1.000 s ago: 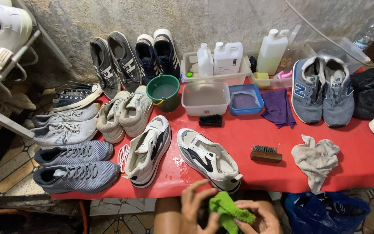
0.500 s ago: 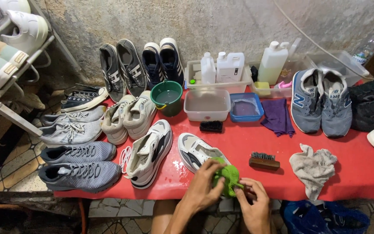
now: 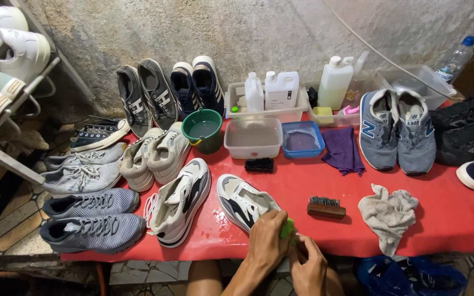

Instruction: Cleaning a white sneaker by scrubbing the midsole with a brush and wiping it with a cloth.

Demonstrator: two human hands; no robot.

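A white and black sneaker (image 3: 240, 200) lies on the red table (image 3: 401, 189) near its front edge. My left hand (image 3: 267, 244) rests against the sneaker's near end and covers most of a green cloth (image 3: 287, 229), of which only a small strip shows. My right hand (image 3: 309, 267) sits just below and right of it, fingers curled onto the same cloth. The matching sneaker (image 3: 181, 200) lies to the left.
A wooden brush (image 3: 326, 207) and a grey rag (image 3: 389, 215) lie to the right. Behind are a black brush (image 3: 259, 164), a clear tub (image 3: 253, 138), a blue tub (image 3: 302, 139), a green bucket (image 3: 203, 129), jugs and several pairs of shoes. A shoe rack (image 3: 6, 109) stands left.
Both hands have moved up from below the table edge to the sneaker's near end. The green cloth, first bunched between them, is now mostly hidden under my left hand.
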